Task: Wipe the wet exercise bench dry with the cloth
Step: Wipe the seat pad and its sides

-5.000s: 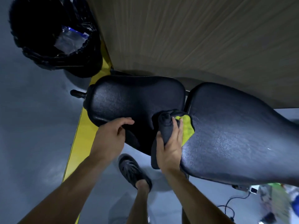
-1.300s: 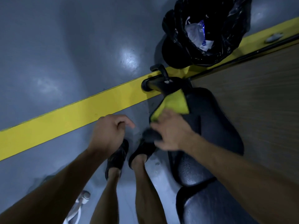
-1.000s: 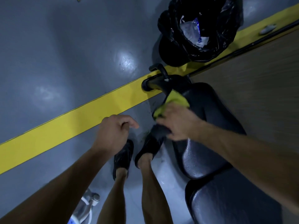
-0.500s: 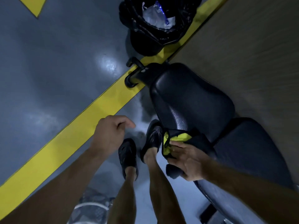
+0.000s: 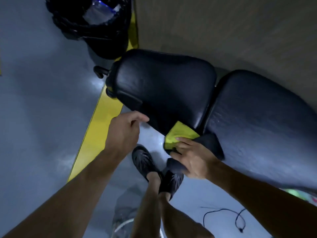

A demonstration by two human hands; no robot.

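The black padded exercise bench runs from centre to right, with a seat pad [image 5: 163, 90] and a longer back pad [image 5: 260, 124] split by a narrow gap. A yellow and dark grey cloth [image 5: 181, 134] lies over the near edge at that gap. My right hand [image 5: 192, 158] presses on the cloth with straight fingers. My left hand [image 5: 125, 133] hovers by the seat pad's near corner, fingers loosely curled, holding nothing. The back pad shows a dull wet sheen.
A black bin [image 5: 92, 23] lined with a bag stands at the top left. A yellow floor stripe [image 5: 97, 134] runs under the bench's end. A wood-grain wall [image 5: 223, 28] lies behind. My two shod feet [image 5: 149, 162] stand beside the bench. A black cable [image 5: 223, 215] lies on the floor.
The view has swung back over the bench. My right hand has dragged the cloth from the seat pad's far end along the near edge to the gap between pads. My left hand stays idle.
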